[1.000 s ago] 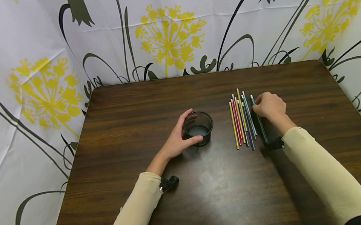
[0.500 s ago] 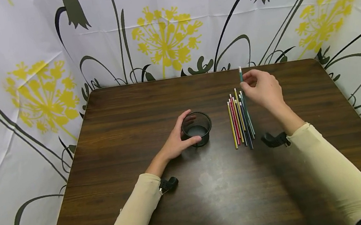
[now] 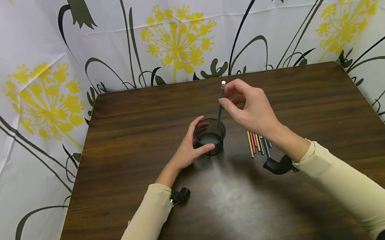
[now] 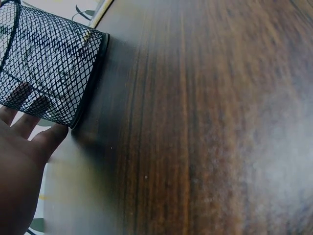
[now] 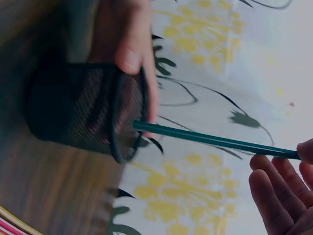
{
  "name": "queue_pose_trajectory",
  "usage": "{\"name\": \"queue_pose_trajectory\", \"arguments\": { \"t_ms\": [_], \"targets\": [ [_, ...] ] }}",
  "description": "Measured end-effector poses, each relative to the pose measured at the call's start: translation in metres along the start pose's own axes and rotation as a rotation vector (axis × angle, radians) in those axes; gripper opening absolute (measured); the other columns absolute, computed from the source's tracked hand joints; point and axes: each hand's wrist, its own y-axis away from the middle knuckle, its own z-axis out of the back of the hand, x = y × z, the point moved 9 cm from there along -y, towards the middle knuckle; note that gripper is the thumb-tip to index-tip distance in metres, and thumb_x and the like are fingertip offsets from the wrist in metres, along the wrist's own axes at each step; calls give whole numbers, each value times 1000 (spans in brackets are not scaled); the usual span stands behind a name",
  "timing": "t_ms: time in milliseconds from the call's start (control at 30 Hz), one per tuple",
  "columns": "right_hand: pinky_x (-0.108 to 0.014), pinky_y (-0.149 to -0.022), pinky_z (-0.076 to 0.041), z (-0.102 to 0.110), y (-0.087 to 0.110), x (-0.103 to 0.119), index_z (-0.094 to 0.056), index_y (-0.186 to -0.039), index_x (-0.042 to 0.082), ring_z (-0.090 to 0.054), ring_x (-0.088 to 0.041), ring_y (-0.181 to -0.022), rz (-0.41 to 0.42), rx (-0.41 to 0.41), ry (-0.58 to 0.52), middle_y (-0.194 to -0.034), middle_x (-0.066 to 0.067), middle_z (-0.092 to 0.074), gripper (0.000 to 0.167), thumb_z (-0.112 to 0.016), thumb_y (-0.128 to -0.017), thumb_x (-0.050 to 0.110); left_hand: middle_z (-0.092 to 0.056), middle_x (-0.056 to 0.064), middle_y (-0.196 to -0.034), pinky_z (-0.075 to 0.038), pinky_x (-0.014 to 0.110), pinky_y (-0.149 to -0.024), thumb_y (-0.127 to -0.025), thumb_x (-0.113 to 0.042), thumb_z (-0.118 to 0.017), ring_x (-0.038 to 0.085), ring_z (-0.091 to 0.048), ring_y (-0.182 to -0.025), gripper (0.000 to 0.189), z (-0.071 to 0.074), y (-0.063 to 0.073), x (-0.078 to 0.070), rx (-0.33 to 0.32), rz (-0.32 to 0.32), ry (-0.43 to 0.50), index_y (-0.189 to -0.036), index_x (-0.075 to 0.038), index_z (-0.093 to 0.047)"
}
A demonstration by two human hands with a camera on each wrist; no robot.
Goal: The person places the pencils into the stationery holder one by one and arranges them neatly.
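just right of the head view's centre, your left hand (image 3: 187, 150) curls round the mesh cup (image 3: 219, 147) — likely light, stiff; hold it low. above, your right hand (image 3: 254, 107) pinches the green pencil (image 3: 220, 112) near its top, tip at the cup's mouth — probably rigid, slick, prone to swivel.

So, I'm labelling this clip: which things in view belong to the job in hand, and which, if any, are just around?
Seemingly part of the job:
black mesh cup, held by the left hand
green pencil, pinched by the right hand, lower end at the cup's mouth
coloured pencils on the table

Just around:
flowered cloth behind the table
black wrist devices
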Motion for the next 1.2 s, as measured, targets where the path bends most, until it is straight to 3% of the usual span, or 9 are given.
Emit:
{"name": "queue_pose_trajectory", "arguments": {
  "t_ms": [233, 500, 867, 1200],
  "targets": [
    [-32, -61, -54, -31, 14, -16, -61, -100, 7, -70, -12, -76, -35, 106, 2, -94, -2, -67, 12, -68, -91, 9, -33, 30, -147, -29, 65, -104, -88, 2, -69, 49, -30, -136, 82, 0, 1, 1, -3, 16, 10, -153, -7, -19],
    [-31, -61, -54, -46, 28, -29, -61, -102, 9, -69, -10, -73, -64, 167, 6, -93, -2, -68, 13, -68, -92, 11, -32, 31, -147, -27, 65, -105, -90, -1, -69, 50, -31, -134, 81, -1, 1, 0, 1, 39, 19, -153, -6, -19],
    [-31, -61, -54, -59, 41, -53, -60, -99, 11, -68, -12, -72, -137, 192, 27, -91, -1, -66, 12, -69, -91, 13, -32, 29, -148, -27, 65, -105, -90, -6, -69, 49, -31, -135, 82, -1, 0, 7, -1, 33, 21, -153, -3, -17],
    [-32, -65, -55, -59, 38, -59, -60, -99, 9, -69, -14, -74, -136, 168, 22, -91, -2, -66, 12, -69, -90, 11, -30, 33, -148, -27, 65, -105, -89, 3, -67, 50, -29, -136, 81, -2, 0, -1, 4, 43, 13, -153, -2, -16]
  ]
}}
